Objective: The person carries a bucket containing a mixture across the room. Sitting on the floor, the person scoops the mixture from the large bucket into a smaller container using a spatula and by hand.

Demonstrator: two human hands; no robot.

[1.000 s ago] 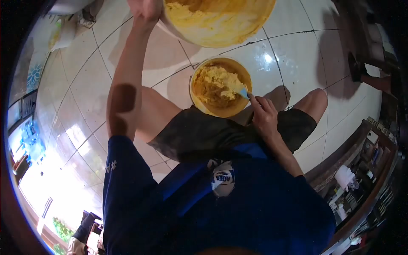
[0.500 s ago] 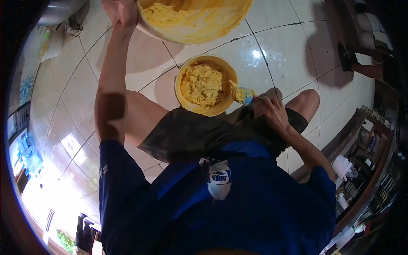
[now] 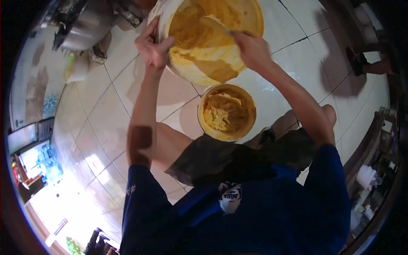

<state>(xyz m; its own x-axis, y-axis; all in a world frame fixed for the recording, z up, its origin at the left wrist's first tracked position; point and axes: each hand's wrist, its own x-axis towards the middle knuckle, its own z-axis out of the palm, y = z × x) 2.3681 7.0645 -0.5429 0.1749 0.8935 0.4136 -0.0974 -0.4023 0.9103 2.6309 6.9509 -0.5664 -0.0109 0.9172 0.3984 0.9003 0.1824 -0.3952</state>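
My left hand (image 3: 154, 47) is closed on the rim of a large bucket (image 3: 257, 25), its thumb over the edge. The bucket is tilted toward me, and yellow dough (image 3: 204, 63) smears its inside wall. Reaching into its mouth, my right hand (image 3: 253, 50) grips a scraper (image 3: 219, 24); the scraper's blade is partly blurred against the dough. Below, between my legs, a smaller bucket (image 3: 229, 137) stands on the floor, holding a lumpy mass of yellow dough (image 3: 224, 111). Neither hand touches this smaller bucket.
White floor tiles (image 3: 102, 123) surround the buckets. A large metal pot (image 3: 91, 29) and a whitish container (image 3: 77, 70) are at upper left. Another person's leg (image 3: 376, 68) shows at upper right. Shelving with many items (image 3: 369, 178) runs along the right side.
My right hand has moved with the scraper from beside the smaller bucket up into the large one. The large bucket now shows more of its inside, and my view has shifted.
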